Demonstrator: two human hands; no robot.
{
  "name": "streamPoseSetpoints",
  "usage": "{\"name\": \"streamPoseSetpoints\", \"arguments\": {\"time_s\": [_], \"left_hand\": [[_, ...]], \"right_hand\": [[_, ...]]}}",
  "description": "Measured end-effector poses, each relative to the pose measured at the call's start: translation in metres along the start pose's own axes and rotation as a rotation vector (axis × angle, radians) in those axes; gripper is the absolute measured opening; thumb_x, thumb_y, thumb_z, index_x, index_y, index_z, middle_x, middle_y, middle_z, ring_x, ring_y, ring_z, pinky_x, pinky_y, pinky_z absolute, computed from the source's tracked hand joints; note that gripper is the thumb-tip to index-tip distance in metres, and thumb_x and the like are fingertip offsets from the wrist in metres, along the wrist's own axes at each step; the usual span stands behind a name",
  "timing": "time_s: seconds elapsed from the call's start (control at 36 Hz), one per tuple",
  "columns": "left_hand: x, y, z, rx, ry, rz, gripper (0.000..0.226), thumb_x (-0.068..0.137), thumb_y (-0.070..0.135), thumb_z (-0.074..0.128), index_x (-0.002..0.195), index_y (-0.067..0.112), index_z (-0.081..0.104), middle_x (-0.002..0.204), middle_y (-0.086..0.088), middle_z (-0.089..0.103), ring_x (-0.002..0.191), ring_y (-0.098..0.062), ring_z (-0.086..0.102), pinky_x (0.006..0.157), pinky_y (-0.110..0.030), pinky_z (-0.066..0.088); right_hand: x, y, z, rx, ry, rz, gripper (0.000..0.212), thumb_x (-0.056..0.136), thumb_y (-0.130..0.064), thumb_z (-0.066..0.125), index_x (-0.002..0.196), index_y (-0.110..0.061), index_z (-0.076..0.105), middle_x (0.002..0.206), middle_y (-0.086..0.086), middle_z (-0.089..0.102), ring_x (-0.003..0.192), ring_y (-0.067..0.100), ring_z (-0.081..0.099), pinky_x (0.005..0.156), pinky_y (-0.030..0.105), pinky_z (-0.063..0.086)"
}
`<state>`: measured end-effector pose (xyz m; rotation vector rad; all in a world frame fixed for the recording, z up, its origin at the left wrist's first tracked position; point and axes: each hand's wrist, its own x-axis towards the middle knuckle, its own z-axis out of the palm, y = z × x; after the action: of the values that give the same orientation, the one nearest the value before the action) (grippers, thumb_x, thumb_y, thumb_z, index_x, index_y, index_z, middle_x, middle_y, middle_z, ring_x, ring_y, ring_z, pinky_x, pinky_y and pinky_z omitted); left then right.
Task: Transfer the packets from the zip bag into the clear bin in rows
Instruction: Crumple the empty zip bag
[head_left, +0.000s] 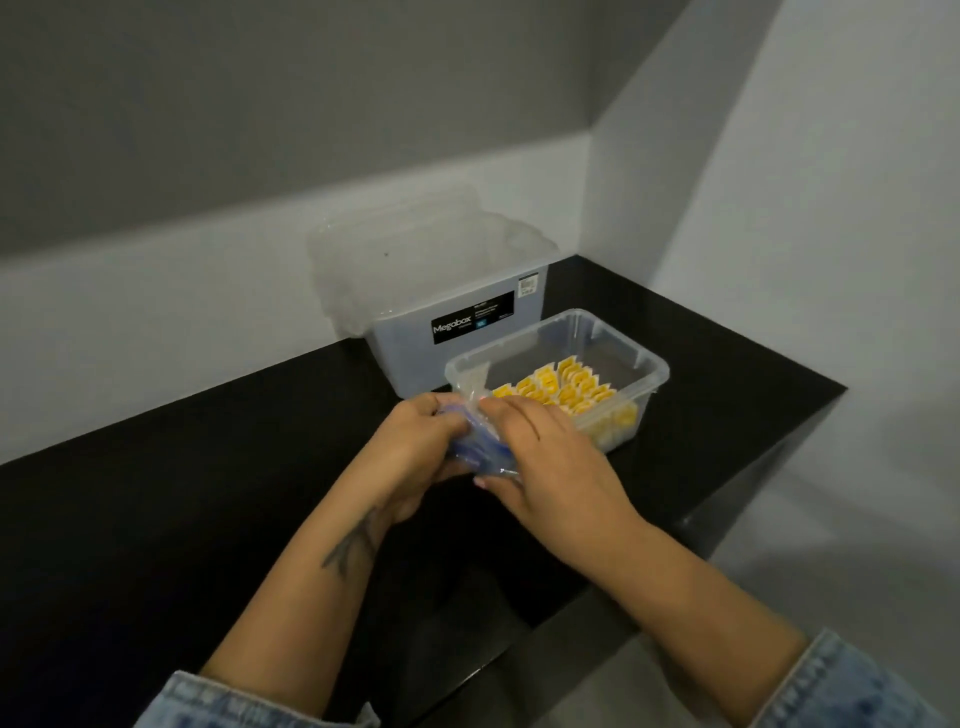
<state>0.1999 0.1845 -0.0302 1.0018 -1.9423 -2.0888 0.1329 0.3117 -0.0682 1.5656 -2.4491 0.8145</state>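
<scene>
A small clear bin (644, 364) stands on the black counter and holds several yellow packets (566, 389) standing upright in rows. Just in front of its near-left corner, both hands hold a crumpled clear zip bag with blue trim (480, 457). My left hand (415, 447) grips the bag from the left. My right hand (540, 457) grips it from the right, fingers curled over its top. What is inside the bag is hidden by the hands.
A larger clear storage box (457, 332) with a black label stands behind the bin against the wall. The black counter (182, 519) ends in an edge at the right and near side. Grey walls enclose the back corner.
</scene>
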Motion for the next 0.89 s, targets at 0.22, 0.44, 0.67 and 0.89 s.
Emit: {"name": "streamPoseSetpoints", "arguments": {"time_s": [0.22,0.44,0.67,0.89], "left_hand": [[0.003,0.025,0.072,0.217,-0.355,0.085,0.100,0.061,0.034,0.071,0.146,0.036,0.017,0.124,0.010,0.053,0.118,-0.020,0.049,0.103,-0.053,0.039],[0.025,0.015,0.196,0.247,-0.628,0.217,0.041,0.086,0.023,0.059,0.125,0.031,0.051,0.116,0.001,0.066,0.103,-0.016,0.066,0.083,-0.032,0.057],[0.054,-0.042,0.322,0.364,-0.448,0.436,0.040,0.089,0.018,0.061,0.127,0.023,0.052,0.115,0.004,0.064,0.102,-0.009,0.064,0.091,-0.034,0.054],[0.105,-0.123,0.396,0.696,-0.452,0.574,0.050,0.095,0.026,0.049,0.139,0.037,0.029,0.132,0.002,0.051,0.111,-0.011,0.056,0.094,-0.035,0.051]], "right_hand": [[-0.045,0.081,-0.074,0.619,0.025,0.303,0.040,0.090,-0.024,0.063,0.118,-0.033,0.037,0.112,-0.016,0.053,0.096,0.000,0.060,0.078,0.022,0.054],[-0.115,0.166,-0.134,0.863,0.126,0.453,0.041,0.086,-0.011,0.065,0.116,-0.032,0.046,0.115,-0.004,0.056,0.103,0.012,0.062,0.079,0.028,0.056],[-0.191,0.245,-0.138,0.723,0.473,0.613,0.056,0.080,-0.001,0.071,0.111,-0.040,0.045,0.112,-0.013,0.050,0.102,0.013,0.060,0.068,0.020,0.055],[-0.249,0.329,-0.068,0.266,0.527,0.740,0.039,0.088,-0.009,0.064,0.124,-0.024,0.061,0.122,0.004,0.058,0.106,0.013,0.057,0.088,0.019,0.048]]}}
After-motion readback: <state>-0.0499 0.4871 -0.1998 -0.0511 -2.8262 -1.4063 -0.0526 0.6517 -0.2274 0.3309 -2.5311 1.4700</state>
